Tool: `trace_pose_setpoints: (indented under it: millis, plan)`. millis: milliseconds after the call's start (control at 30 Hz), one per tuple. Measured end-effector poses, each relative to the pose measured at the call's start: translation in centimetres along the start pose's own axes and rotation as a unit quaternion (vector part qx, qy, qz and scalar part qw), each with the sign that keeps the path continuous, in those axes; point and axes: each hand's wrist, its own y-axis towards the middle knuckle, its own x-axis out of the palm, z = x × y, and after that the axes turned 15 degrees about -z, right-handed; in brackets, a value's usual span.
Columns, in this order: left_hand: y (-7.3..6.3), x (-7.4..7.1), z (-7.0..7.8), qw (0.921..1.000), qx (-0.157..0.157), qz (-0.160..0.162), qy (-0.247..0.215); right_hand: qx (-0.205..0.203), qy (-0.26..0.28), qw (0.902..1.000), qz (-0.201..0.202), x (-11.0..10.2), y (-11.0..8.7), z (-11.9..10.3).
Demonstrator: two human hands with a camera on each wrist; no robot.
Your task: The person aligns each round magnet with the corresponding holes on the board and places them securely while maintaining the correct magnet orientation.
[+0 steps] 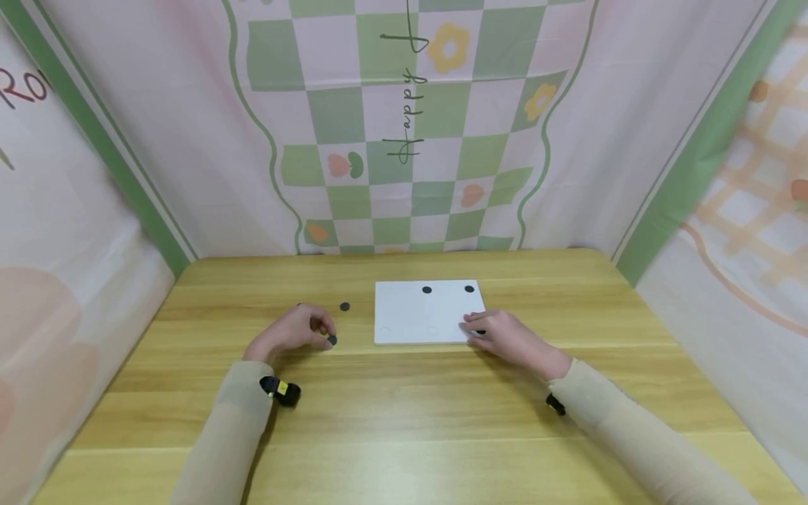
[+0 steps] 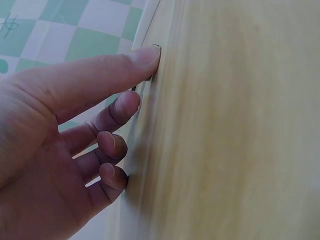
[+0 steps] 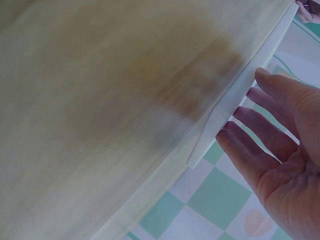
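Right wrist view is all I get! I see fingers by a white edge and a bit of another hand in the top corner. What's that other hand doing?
Observer: In the head view, the left hand has its fingertips at a black disc on the table.
Operator: Cool! Is anything on top of the white thing?
Observer: Yes, a second disc sits near the far right corner of the white board.
Operator: Any more on the table?
Observer: At least one: a loose disc lies just left of the board, touched by neither hand.
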Motion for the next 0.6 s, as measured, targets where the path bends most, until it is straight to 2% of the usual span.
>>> trace_pose_setpoints:
  millis: [600]
  plan:
    - [0.2, 0.2, 0.14, 1.0, 0.0, 0.001, 0.003, 0.003, -0.005, 1.0, 0.0, 0.04, -0.11, -0.04]
